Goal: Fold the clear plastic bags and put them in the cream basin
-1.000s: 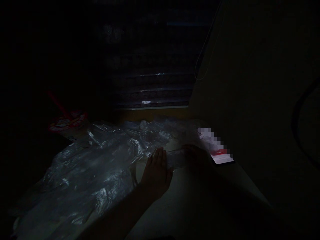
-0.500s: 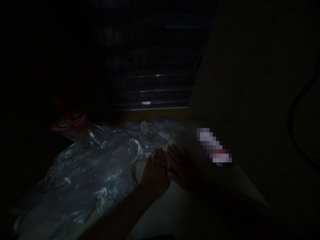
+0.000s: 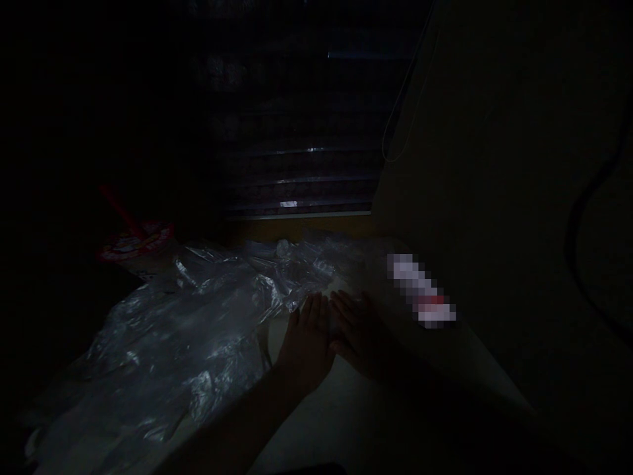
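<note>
In the dim light my left hand (image 3: 307, 346) lies palm down on a pale tabletop (image 3: 316, 432), fingers extended away from me. My right hand (image 3: 363, 336) rests flat just beside it, fingers stretched forward and slanting left, its thumb against or very near the left hand. A small pale patch shows in the gap between the hands; I cannot tell what it is. Crumpled clear plastic sheeting (image 3: 182, 336) spreads over the table to the left, its edge close to my left fingertips.
A cup with a patterned red lid (image 3: 136, 243) and red straw stands at the left rear. A pixelated white-and-red item (image 3: 420, 290) lies to the right. Slatted blinds (image 3: 301, 165) hang behind, with a wall at right and a dark cable (image 3: 573, 237) along it.
My right hand has shifted slightly toward me, and its thumb sits a little further left. My left hand and the plastic sheeting look almost unchanged.
</note>
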A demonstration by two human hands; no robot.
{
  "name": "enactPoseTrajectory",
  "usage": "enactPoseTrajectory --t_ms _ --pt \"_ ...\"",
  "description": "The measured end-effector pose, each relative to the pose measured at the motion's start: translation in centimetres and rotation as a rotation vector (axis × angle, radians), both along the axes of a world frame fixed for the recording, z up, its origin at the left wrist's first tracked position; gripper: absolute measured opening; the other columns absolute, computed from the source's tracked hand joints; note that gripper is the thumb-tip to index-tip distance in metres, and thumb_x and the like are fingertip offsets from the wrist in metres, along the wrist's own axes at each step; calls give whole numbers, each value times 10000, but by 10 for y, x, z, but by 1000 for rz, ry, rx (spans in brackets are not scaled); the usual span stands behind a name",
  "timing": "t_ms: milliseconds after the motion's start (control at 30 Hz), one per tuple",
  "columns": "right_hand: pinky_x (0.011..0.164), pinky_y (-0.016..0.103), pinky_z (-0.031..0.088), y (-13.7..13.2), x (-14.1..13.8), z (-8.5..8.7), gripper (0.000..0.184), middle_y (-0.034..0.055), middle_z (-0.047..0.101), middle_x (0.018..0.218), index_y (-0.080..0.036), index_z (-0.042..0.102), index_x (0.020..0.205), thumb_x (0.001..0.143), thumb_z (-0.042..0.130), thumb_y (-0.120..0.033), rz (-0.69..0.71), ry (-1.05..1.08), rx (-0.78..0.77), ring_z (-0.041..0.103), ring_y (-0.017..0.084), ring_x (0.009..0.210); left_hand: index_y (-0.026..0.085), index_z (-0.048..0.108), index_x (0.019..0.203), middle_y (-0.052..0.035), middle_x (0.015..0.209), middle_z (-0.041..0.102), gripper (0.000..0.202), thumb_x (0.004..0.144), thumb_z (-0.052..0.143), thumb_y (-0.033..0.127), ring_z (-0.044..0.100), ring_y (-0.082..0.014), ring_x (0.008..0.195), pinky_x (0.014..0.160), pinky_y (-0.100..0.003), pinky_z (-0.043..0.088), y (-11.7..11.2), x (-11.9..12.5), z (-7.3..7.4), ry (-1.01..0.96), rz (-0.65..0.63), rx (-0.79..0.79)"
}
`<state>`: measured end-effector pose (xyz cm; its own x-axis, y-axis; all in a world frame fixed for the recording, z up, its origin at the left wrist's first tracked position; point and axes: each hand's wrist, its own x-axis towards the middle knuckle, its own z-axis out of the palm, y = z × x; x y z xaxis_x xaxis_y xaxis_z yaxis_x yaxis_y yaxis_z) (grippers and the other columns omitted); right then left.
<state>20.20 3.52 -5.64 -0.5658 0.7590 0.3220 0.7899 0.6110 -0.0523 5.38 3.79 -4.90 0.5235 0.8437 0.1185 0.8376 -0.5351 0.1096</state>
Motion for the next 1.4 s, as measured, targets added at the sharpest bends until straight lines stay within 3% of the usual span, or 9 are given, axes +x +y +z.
enactPoseTrajectory --t_ms 200,433,633,867,1100,1267,1400 --pt "947 498 143 0 0 -5 482 155 352 1242 -42 367 1174 804 305 -345 10 19 38 221 235 1182 51 293 1222 -146 1287 278 505 765 327 262 175 -242 1198 946 -455 147 2 0 6 -1 -91 -42" --pt "947 464 194 -2 -1 -5 513 190 365 1222 -10 392 1150 800 310 -376 -114 24 58 256 263 1163 50 296 1220 -154 1293 260 493 781 301 275 174 -229 1200 949 -452 145 1 -1 0 -4 -76 -30" --pt "935 460 237 -2 0 -9 522 203 363 1218 6 384 1152 804 316 -377 -88 -4 91 251 274 1163 50 248 1241 -144 1309 226 517 789 292 297 145 -231 1207 949 -435 162 2 -1 -4 5 -50 -5" --pt "894 425 330 2 -1 -21 481 214 422 1161 14 403 1121 815 315 -346 -178 53 218 299 270 1139 59 288 1221 -133 1284 296 455 824 247 278 196 -219 1192 947 -425 171 1 1 -1 -39 -34 18" --pt "898 423 335 4 3 -31 409 191 418 1167 -34 343 1164 815 327 -248 -175 124 285 278 245 1156 88 464 1041 -114 1041 505 357 690 425 140 434 -217 973 843 -354 330 5 -3 6 -259 51 4" --pt "907 408 333 5 6 -30 394 173 414 1172 -53 342 1165 809 312 -219 -167 133 253 289 232 1152 125 524 903 -96 908 532 217 707 431 145 462 -219 872 762 -371 371 7 -3 7 -287 53 18" --pt "871 390 375 5 5 -27 381 176 436 1143 -51 339 1158 800 288 -168 -163 154 282 323 229 1130 141 537 910 -85 888 545 209 721 449 155 463 -217 873 762 -371 368 7 -4 5 -322 30 29"
